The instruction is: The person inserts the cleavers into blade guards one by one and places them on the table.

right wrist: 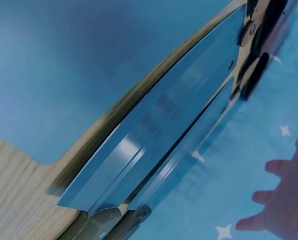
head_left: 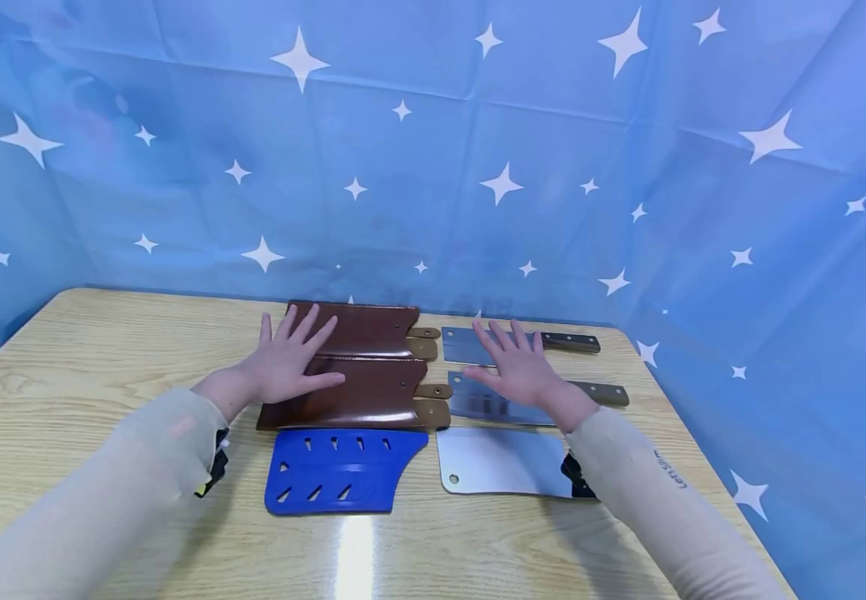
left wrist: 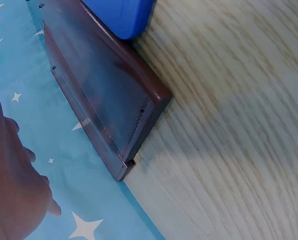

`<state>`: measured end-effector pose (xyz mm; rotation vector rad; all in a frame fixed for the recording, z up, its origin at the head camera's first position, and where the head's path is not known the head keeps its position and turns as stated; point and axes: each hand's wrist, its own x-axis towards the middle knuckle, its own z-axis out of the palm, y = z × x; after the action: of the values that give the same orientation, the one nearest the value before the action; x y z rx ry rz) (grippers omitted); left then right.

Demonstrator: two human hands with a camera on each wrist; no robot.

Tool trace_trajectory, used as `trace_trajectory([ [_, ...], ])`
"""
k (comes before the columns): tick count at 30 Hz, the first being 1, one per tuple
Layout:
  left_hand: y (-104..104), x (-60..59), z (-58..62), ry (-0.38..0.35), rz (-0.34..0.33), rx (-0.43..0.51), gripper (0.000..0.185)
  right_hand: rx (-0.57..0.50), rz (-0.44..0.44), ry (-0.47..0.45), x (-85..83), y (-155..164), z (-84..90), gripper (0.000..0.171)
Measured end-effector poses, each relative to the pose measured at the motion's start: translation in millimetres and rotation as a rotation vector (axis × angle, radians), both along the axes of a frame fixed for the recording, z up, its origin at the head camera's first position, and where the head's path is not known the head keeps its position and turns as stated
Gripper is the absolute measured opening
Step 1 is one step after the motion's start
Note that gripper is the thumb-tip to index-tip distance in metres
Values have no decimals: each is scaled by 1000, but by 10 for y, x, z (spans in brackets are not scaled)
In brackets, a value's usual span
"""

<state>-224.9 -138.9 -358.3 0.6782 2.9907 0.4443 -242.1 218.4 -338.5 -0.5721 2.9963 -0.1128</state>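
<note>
Left hand (head_left: 286,365) and right hand (head_left: 520,371) apart, fingers straight and splayed above the tabletop (head_left: 117,358).
Two brown sheaths (head_left: 376,392) lie below the left hand, one by the far edge, a blue guard (head_left: 335,477) on their near side; three cleavers (head_left: 488,405) lie toward the right edge, two below the right hand.

Left fingers (head_left: 307,323): unobstructed tabletop (head_left: 102,358) to their left; brown sheaths (head_left: 357,400) below block descent. Right fingers (head_left: 520,336): cleaver blades (head_left: 481,402) below, likewise. Between both, open air. Starred curtain (head_left: 433,217) bars the way ahead.
</note>
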Motion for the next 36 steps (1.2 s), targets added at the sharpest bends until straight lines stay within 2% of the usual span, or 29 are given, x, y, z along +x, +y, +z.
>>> trace_trajectory([
  [10, -37, 52, -41, -16, -27, 12, 89, -18, -8, 6, 45, 118, -3, 79],
  [16, -92, 94, -52, 9, -44, -21, 93, -15, -15, 8, 76, 254, -22, 82],
  [21, -127, 181, -63, 45, -82, -33, 97, -22, -24, 6, 138, 424, -28, 86],
  [30, -197, 371, -99, 63, -172, -17, 105, -16, -23, 8, 379, 717, -32, 86],
  [36, -223, 478, -136, 48, -207, -4, 108, -58, -16, 2, 568, 908, -46, 90],
])
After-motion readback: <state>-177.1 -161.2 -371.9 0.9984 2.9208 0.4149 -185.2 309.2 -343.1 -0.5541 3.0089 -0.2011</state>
